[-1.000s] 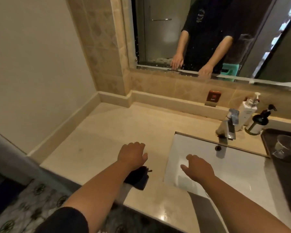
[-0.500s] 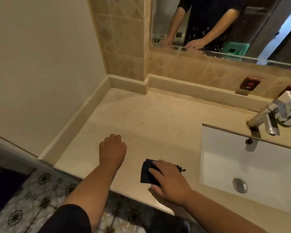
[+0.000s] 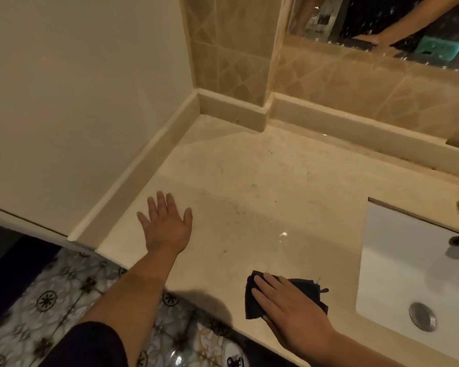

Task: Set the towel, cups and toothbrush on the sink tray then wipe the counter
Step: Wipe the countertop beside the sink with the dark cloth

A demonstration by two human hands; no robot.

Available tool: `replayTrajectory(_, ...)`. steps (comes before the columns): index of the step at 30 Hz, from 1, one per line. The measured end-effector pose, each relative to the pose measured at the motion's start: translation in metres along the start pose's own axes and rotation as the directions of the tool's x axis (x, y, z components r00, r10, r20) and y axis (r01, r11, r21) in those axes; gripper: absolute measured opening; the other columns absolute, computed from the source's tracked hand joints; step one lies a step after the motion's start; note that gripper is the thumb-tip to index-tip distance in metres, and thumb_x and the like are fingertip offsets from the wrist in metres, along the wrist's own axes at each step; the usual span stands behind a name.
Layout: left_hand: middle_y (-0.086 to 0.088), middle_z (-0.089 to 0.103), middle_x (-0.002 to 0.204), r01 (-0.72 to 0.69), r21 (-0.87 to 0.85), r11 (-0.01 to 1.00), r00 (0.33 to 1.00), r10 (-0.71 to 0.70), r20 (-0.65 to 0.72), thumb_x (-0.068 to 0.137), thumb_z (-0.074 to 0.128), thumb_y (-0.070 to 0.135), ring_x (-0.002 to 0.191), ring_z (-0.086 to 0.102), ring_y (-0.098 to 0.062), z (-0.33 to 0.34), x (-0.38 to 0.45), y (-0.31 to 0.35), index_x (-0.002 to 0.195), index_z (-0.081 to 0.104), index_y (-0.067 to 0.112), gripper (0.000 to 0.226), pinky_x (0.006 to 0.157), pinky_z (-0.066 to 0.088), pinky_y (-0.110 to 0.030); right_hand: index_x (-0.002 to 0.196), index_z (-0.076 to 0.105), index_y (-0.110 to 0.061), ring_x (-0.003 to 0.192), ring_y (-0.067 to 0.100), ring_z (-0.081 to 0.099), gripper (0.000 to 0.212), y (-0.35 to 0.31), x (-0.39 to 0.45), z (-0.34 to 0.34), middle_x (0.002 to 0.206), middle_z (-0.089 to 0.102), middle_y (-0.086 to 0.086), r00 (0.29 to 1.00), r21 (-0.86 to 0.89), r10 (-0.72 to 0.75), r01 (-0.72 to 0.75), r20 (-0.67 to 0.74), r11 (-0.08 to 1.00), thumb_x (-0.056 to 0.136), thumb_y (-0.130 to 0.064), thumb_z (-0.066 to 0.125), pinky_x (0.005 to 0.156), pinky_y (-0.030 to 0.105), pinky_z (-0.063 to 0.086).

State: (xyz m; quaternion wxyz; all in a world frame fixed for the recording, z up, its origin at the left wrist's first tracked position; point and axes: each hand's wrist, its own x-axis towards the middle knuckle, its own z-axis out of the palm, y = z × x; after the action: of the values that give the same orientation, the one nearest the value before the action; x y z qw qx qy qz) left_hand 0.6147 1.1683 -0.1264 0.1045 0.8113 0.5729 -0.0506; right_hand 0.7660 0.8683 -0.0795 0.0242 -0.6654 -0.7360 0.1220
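Beige stone counter fills the corner between a plain wall and a tiled wall, with a mirror above the tiles. Compared with half a second ago, the left hand has opened: before it was a loose fist, now its fingers are spread and the palm lies flat on the counter, holding nothing. The view has also come nearer and turned to the left, so the tap is almost out of the picture.

The right hand stays flat on the dark cloth, fingers straight and together, pressing it down on the counter near the front edge; it does not close around it. The cloth shows in front of the fingertips and to their right, between the hand and the sink.

White sink basin is just right of the cloth. It holds only its metal drain and the overflow hole. A small wet spot shines on the counter beyond the right hand.
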Motion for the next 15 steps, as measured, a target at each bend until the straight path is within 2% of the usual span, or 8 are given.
replayTrajectory(2, -0.008, -0.006, 0.166, -0.002, -0.007, 1.000, 1.000, 0.002, -0.009, 0.096, 0.007, 0.062, 0.150, -0.010, -0.029, 0.000, 0.001, 0.000, 0.157, 0.001, 0.014, 0.077, 0.117, -0.005, -0.058, 0.130, 0.060, -0.020, 0.128, 0.012, 0.050, 0.039, -0.003, 0.003, -0.010, 0.141, 0.054, -0.002, 1.000, 0.142, 0.015, -0.019, 0.027, 0.990, 0.092, -0.027, 0.060, 0.107, 0.025, 0.037)
replayTrajectory(4, -0.008, -0.003, 0.166, -0.005, -0.001, 1.000, 1.000, 0.004, -0.028, 0.096, 0.008, 0.062, 0.151, -0.008, -0.030, 0.001, 0.001, -0.001, 0.157, 0.004, 0.014, 0.078, 0.118, -0.003, -0.058, 0.137, 0.053, -0.028, 0.129, -0.001, 0.045, 0.036, -0.001, 0.002, -0.025, 0.143, 0.051, -0.014, 0.978, 0.580, 0.185, -0.207, 0.098, 0.788, 0.101, -0.027, 0.045, 0.104, 0.015, 0.031)
replayTrajectory(5, -0.008, -0.001, 0.166, -0.005, 0.002, 1.000, 0.999, 0.005, -0.039, 0.096, 0.008, 0.062, 0.151, -0.007, -0.030, 0.002, 0.000, -0.001, 0.157, 0.006, 0.014, 0.078, 0.117, -0.002, -0.058, 0.133, 0.057, -0.031, 0.122, -0.003, 0.051, 0.035, 0.000, 0.002, -0.035, 0.136, 0.058, -0.017, 0.941, 0.775, 0.302, -0.303, 0.152, 0.555, 0.100, -0.034, 0.045, 0.099, 0.016, 0.036)
replayTrajectory(7, -0.008, 0.001, 0.166, -0.004, 0.011, 1.000, 0.999, 0.004, -0.052, 0.095, 0.007, 0.063, 0.151, -0.005, -0.030, 0.003, -0.001, -0.001, 0.157, 0.008, 0.015, 0.078, 0.118, -0.002, -0.058, 0.118, 0.068, -0.022, 0.101, 0.012, 0.066, 0.037, 0.013, 0.004, -0.050, 0.113, 0.072, -0.001, 0.826, 0.940, 0.458, -0.333, 0.328, -0.073, 0.091, -0.044, 0.055, 0.084, 0.030, 0.048)
replayTrajectory(8, -0.007, 0.001, 0.166, 0.002, 0.019, 1.000, 0.999, -0.001, -0.050, 0.095, 0.006, 0.063, 0.151, -0.005, -0.030, 0.003, 0.000, -0.001, 0.157, 0.008, 0.015, 0.079, 0.118, -0.001, -0.058, 0.114, 0.069, -0.012, 0.096, 0.024, 0.069, 0.040, 0.024, 0.005, -0.053, 0.109, 0.072, 0.012, 0.758, 0.869, 0.458, -0.293, 0.465, -0.398, 0.089, -0.040, 0.059, 0.080, 0.037, 0.051)
replayTrajectory(9, -0.007, 0.000, 0.166, 0.010, 0.031, 0.999, 0.999, -0.008, -0.045, 0.094, 0.004, 0.063, 0.151, -0.005, -0.029, 0.003, 0.001, -0.001, 0.157, 0.007, 0.015, 0.079, 0.118, -0.001, -0.057, 0.113, 0.068, -0.005, 0.096, 0.033, 0.068, 0.040, 0.035, 0.012, -0.060, 0.111, 0.070, 0.020, 0.700, 0.760, 0.431, -0.248, 0.569, -0.600, 0.089, -0.036, 0.059, 0.081, 0.043, 0.053)
replayTrajectory(11, -0.006, -0.002, 0.166, 0.027, 0.052, 0.998, 0.999, -0.025, -0.037, 0.092, 0.002, 0.064, 0.151, -0.007, -0.028, 0.003, 0.002, 0.000, 0.157, 0.005, 0.017, 0.081, 0.118, -0.002, -0.057, 0.111, 0.071, -0.004, 0.100, 0.037, 0.067, 0.041, 0.063, 0.025, -0.076, 0.115, 0.069, 0.021, 0.658, 0.696, 0.444, -0.173, 0.608, -0.697, 0.091, -0.036, 0.054, 0.088, 0.048, 0.049)
replayTrajectory(15, -0.006, 0.001, 0.166, 0.042, 0.020, 0.999, 0.998, -0.041, -0.044, 0.094, 0.013, 0.062, 0.151, -0.004, -0.026, 0.001, 0.002, 0.001, 0.157, 0.010, 0.017, 0.077, 0.119, 0.000, -0.056, 0.095, 0.076, -0.017, 0.096, 0.030, 0.067, 0.031, 0.136, 0.068, -0.129, 0.107, 0.071, 0.013, 0.647, 0.903, 0.680, -0.031, 0.346, -0.429, 0.096, -0.036, 0.050, 0.084, 0.045, 0.049)
